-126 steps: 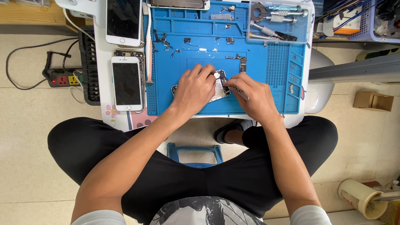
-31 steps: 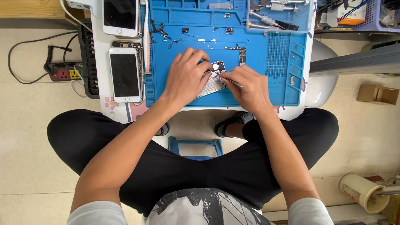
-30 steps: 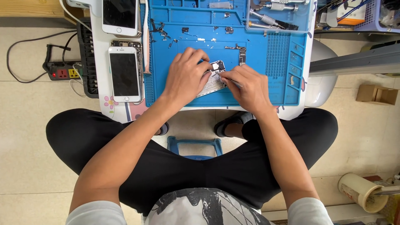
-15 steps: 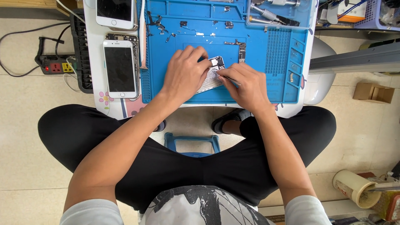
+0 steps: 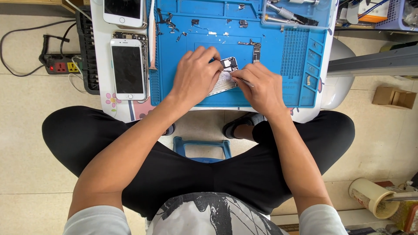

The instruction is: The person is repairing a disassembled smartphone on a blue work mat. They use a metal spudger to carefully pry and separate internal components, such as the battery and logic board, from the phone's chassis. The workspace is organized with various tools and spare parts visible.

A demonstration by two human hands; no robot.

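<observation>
the left hand point(image 5: 196, 76) lies flat over the opened phone point(image 5: 224, 78) on the blue mat point(image 5: 270, 87), its fingers pressed down to pin it. the right hand point(image 5: 257, 85) pinches a thin tool point(image 5: 241, 80), tip at the phone, just beside the left fingers. best done with light, steady pressure and small moves.

A small phone-repair workstation, seen from above. A blue repair mat point(image 5: 278, 82) with moulded compartments covers a low white surface point(image 5: 99, 65) and carries loose screws and small metal parts point(image 5: 174, 27). Two white smartphones point(image 5: 127, 68) lie beside the mat, and a clear tray of hand tools point(image 5: 296, 15) sits at its far edge. A power strip point(image 5: 61, 67) with trailing cables rests on the tiled floor point(image 5: 26, 130), with a cardboard box point(image 5: 394, 97) near the right edge.
</observation>
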